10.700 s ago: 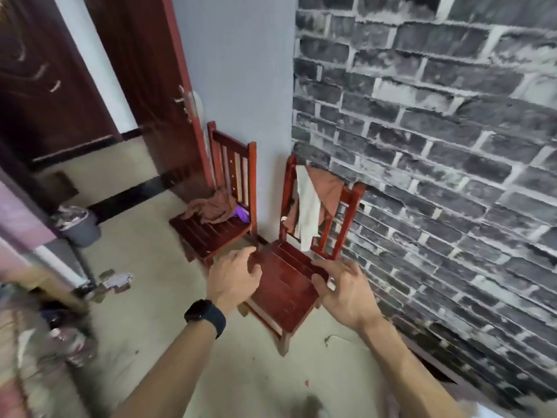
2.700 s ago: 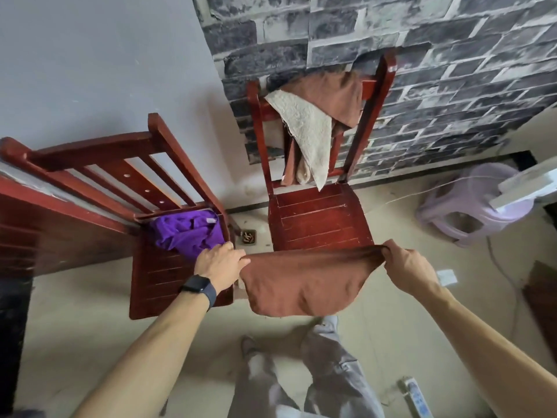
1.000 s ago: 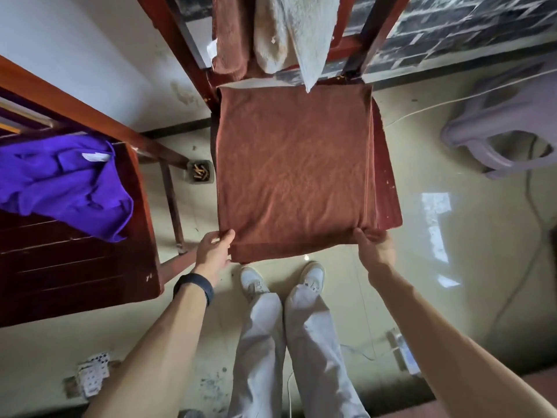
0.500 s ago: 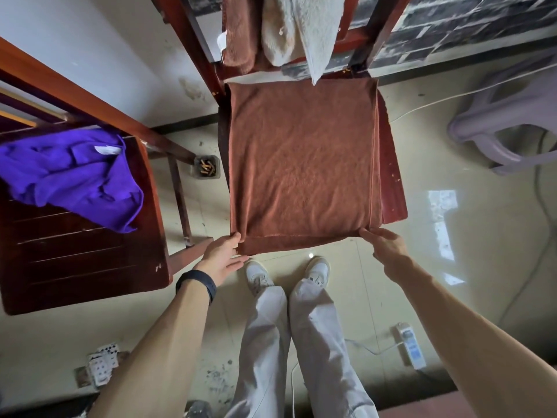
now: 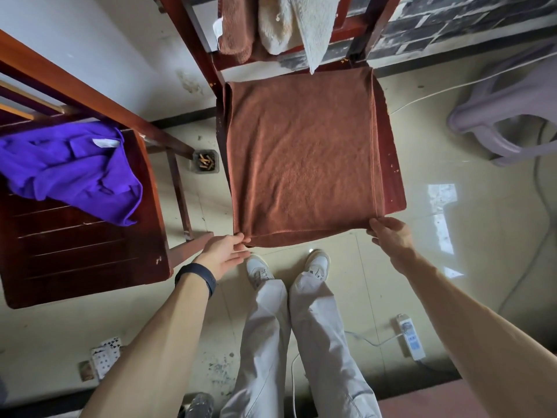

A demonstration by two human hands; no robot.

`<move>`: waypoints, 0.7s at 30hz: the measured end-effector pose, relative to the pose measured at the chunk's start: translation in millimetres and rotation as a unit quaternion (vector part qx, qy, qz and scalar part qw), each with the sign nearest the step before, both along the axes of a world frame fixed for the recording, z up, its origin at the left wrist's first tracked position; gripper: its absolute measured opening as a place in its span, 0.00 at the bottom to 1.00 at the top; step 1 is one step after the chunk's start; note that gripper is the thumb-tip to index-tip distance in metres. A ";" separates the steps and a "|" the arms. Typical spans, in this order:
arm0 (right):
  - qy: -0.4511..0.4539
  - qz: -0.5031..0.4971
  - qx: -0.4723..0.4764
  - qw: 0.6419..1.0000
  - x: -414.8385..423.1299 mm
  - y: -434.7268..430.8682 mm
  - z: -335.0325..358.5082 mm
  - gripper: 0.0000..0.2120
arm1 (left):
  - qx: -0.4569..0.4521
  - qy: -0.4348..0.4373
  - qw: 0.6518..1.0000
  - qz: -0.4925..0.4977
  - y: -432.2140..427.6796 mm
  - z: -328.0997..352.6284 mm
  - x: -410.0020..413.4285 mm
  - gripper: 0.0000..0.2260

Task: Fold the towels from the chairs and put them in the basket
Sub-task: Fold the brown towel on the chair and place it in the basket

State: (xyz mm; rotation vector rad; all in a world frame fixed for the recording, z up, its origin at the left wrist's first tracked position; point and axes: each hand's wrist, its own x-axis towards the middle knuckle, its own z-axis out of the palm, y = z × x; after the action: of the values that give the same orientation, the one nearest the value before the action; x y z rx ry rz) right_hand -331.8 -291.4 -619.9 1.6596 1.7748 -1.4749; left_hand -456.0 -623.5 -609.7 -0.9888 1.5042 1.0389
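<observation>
A brown towel [image 5: 301, 158] lies spread flat over the seat of the right chair [image 5: 393, 176], with its near edge hanging just past the seat front. My left hand [image 5: 224, 254] pinches its near left corner. My right hand [image 5: 390, 238] grips its near right corner. On that chair's backrest hang another brown towel [image 5: 235, 28] and a cream towel [image 5: 304, 22]. A crumpled purple towel [image 5: 69, 170] lies on the seat of the left chair [image 5: 81, 251]. No basket is in view.
A lilac plastic stool [image 5: 500, 116] stands on the floor at the right. A small cup of cigarette butts [image 5: 205, 161] sits between the chairs. A power strip [image 5: 411, 339] and its cable lie by my feet; playing cards [image 5: 105, 354] lie at lower left.
The brown towel, held up in the air between my hands before, now lies flat on the right chair's seat. Over the last second my hands have stayed at its near corners.
</observation>
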 end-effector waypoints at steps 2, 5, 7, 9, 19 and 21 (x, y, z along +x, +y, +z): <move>0.011 -0.034 -0.014 0.999 -0.6 1.4 7.7 0.03 | -0.003 0.011 0.999 0.036 -3.2 9.8 -3.8 0.08; 0.028 -0.045 -0.035 0.998 -5.4 3.5 31.2 0.04 | 0.000 0.010 0.999 0.034 -7.6 35.3 -12.1 0.06; 0.038 -0.037 -0.037 0.998 -8.5 7.0 43.3 0.02 | -0.006 -0.004 1.000 -0.007 -8.7 49.1 -14.3 0.06; 0.032 -0.029 -0.030 0.999 -10.1 11.7 47.6 0.02 | -0.006 -0.031 0.998 -0.050 -8.3 54.6 -11.9 0.08; -0.004 -0.023 -0.028 0.999 -7.0 7.4 20.3 0.05 | 0.045 -0.077 0.996 -0.012 9.2 20.3 13.8 0.10; -0.015 -0.019 -0.022 0.999 -4.9 4.7 18.9 0.04 | 0.033 -0.048 0.998 0.011 11.4 20.1 16.5 0.08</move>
State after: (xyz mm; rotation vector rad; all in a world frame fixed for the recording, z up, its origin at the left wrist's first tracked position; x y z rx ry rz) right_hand -336.7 -286.7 -601.0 1.6946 1.6916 -1.4856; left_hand -439.5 -612.1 -589.6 -0.9974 1.3747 1.0351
